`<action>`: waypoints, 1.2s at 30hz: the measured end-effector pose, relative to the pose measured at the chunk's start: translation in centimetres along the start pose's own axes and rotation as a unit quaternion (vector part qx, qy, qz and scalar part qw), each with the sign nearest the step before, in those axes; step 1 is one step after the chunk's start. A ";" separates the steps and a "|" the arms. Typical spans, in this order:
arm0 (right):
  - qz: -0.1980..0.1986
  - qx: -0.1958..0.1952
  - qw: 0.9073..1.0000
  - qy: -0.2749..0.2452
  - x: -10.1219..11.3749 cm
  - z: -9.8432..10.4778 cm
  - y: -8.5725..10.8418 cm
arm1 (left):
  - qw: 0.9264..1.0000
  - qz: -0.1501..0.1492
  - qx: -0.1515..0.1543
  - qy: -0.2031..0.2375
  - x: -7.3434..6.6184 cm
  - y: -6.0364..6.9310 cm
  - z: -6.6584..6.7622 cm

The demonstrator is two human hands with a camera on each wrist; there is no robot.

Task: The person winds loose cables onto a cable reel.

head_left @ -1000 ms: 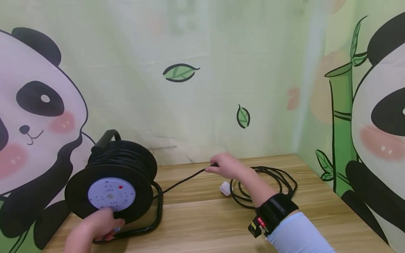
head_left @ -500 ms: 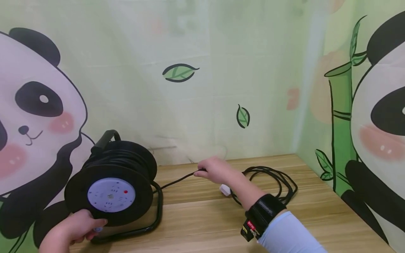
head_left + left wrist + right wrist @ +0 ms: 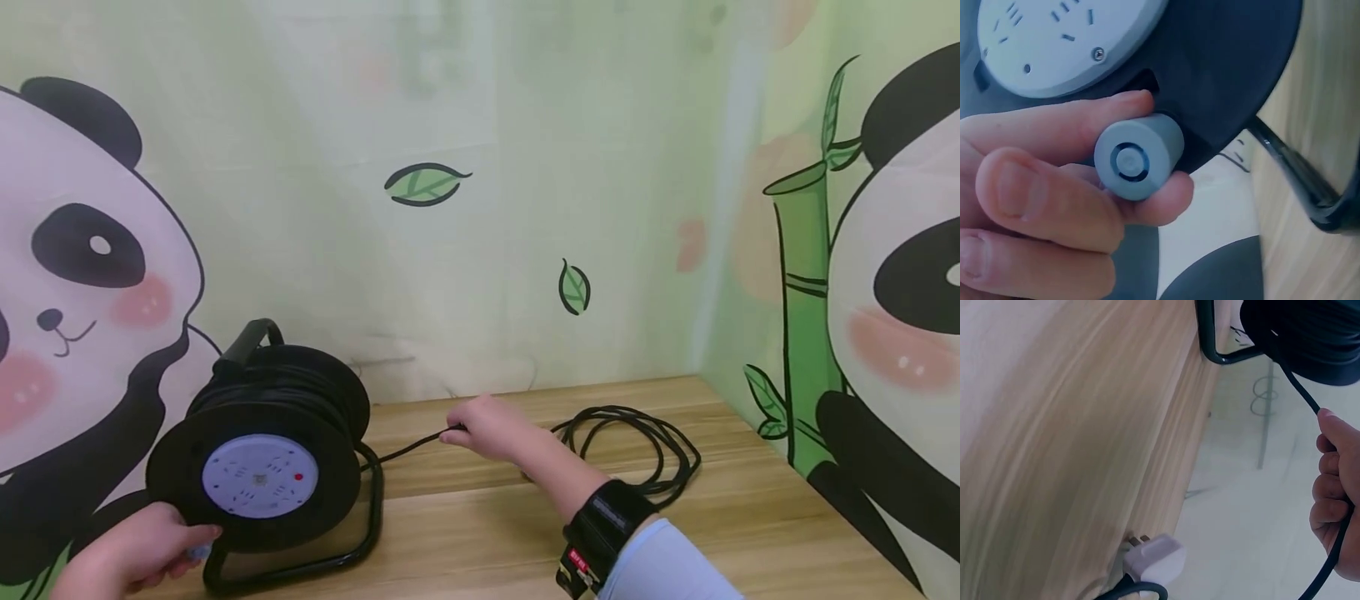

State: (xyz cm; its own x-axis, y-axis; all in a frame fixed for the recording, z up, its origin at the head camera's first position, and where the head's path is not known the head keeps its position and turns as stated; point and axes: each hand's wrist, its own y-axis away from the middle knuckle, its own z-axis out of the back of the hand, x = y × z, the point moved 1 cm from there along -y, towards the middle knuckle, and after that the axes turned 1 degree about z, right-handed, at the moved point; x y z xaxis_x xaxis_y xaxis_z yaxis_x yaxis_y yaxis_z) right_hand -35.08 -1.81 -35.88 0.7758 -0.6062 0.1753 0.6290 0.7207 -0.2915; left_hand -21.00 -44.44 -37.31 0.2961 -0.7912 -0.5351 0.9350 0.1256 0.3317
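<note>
A black cable reel [image 3: 258,419] with a round white socket panel [image 3: 260,475] stands at the left of the table in the head view. My left hand [image 3: 146,546] pinches the grey crank knob [image 3: 1141,156] on the reel's face, with fingers and thumb around it. Black cable [image 3: 412,446] runs off the reel's right side to my right hand [image 3: 491,429], whose fingers curl round it. Beyond that hand the slack cable lies in loose loops [image 3: 628,411]. Its white plug [image 3: 1157,559] rests on the table in the right wrist view; my right arm hides it in the head view.
A bent black tube stand [image 3: 375,517] holds the reel on the wooden table [image 3: 480,533]. Behind it hangs a green backdrop [image 3: 480,250] with printed pandas and leaves, continuing along the right side.
My left hand has swung leftward with the knob, and the socket panel has turned clockwise with the reel. My right hand has moved left toward the reel, still holding the cable.
</note>
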 end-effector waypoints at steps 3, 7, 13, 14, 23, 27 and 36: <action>0.003 0.003 1.000 0.014 0.7 -0.7 -0.3 | 1.000 0.000 -0.016 0.007 0.1 0.6 0.5; 0.005 0.008 1.000 0.026 1.7 -1.4 -0.8 | 0.999 -0.002 -0.032 0.016 0.3 1.2 1.3; -0.016 0.001 0.999 0.040 3.4 -1.9 -1.9 | 0.998 -0.007 -0.053 0.041 0.5 1.5 2.6; -0.015 -0.001 0.999 0.048 3.7 -2.1 -2.1 | 0.997 -0.006 -0.058 0.044 0.6 1.6 2.7; 0.013 0.005 0.997 0.071 6.0 -4.5 -3.2 | 0.992 0.012 -0.084 0.090 -0.3 3.3 3.1; -0.003 0.019 0.998 0.062 6.4 -4.7 -3.3 | 0.994 0.002 -0.087 0.067 -0.8 3.6 3.0; -0.026 0.020 0.999 0.041 6.4 -4.9 -3.1 | 0.994 -0.017 -0.111 0.009 -1.0 3.3 3.3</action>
State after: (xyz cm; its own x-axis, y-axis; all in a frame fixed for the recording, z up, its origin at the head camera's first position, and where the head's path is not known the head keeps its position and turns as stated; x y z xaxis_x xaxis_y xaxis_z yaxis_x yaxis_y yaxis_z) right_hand -32.30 -9.55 -38.45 0.7358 -0.6680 0.1109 0.6717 0.6991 -0.2452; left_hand -18.84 -45.18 -33.14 0.2648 -0.7866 -0.5578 0.9641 0.2289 0.1349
